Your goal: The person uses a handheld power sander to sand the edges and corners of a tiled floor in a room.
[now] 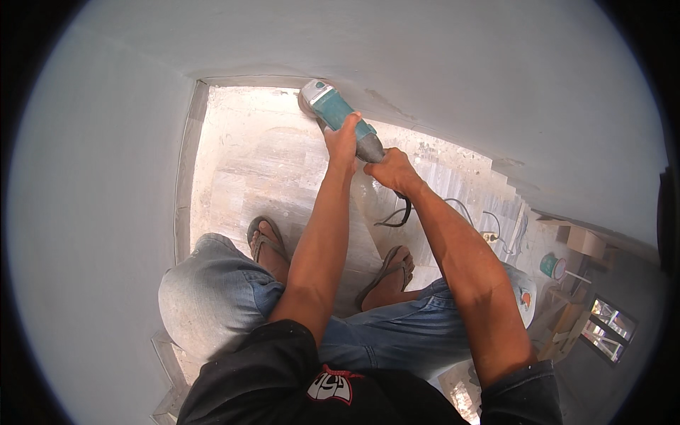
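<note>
Both my hands are closed round a teal angle grinder (333, 108) with a silver-grey head and a dark rear handle. My left hand (343, 142) wraps its body behind the head. Farther back, my right hand (393, 171) grips the rear handle, where a black power cord (406, 212) hangs down. The grinder's head is at the foot of the far grey wall (453, 78), where a strip of baseboard tile (255, 81) ends. Its disc is mostly hidden beneath the head, so I cannot tell whether it touches the wall or the floor.
Grey plank-patterned floor tiles (283, 166) lie under pale dust between my sandalled feet and the wall. Another grey wall (99, 198) rises close on my left. To the right are an extension socket (489, 236) with cord, a teal bucket (551, 265) and a cardboard box (585, 241).
</note>
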Action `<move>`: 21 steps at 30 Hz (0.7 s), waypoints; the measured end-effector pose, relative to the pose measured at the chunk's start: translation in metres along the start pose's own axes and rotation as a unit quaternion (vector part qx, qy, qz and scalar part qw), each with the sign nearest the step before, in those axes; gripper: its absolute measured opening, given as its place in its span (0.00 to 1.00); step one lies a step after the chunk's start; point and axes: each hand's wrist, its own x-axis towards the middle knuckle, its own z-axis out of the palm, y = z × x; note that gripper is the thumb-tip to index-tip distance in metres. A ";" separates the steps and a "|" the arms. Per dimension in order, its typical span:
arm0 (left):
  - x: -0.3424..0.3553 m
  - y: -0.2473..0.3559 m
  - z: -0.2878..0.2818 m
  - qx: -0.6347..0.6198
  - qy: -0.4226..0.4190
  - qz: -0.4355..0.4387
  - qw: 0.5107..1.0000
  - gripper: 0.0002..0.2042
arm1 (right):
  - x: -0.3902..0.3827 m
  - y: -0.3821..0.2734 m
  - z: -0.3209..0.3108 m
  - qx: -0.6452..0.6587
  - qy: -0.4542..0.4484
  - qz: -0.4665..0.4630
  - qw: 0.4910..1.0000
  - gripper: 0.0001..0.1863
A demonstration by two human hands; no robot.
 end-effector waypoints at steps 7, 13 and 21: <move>0.001 -0.003 -0.001 -0.017 0.007 -0.001 1.000 0.22 | 0.006 0.006 0.004 -0.002 -0.001 -0.002 1.000 0.26; -0.003 0.006 0.004 -0.017 0.000 -0.013 1.000 0.22 | 0.012 0.011 0.008 0.001 0.036 -0.012 0.999 0.24; 0.005 0.015 -0.004 -0.014 0.028 -0.016 0.999 0.31 | 0.013 -0.004 0.007 -0.012 0.025 -0.034 0.999 0.25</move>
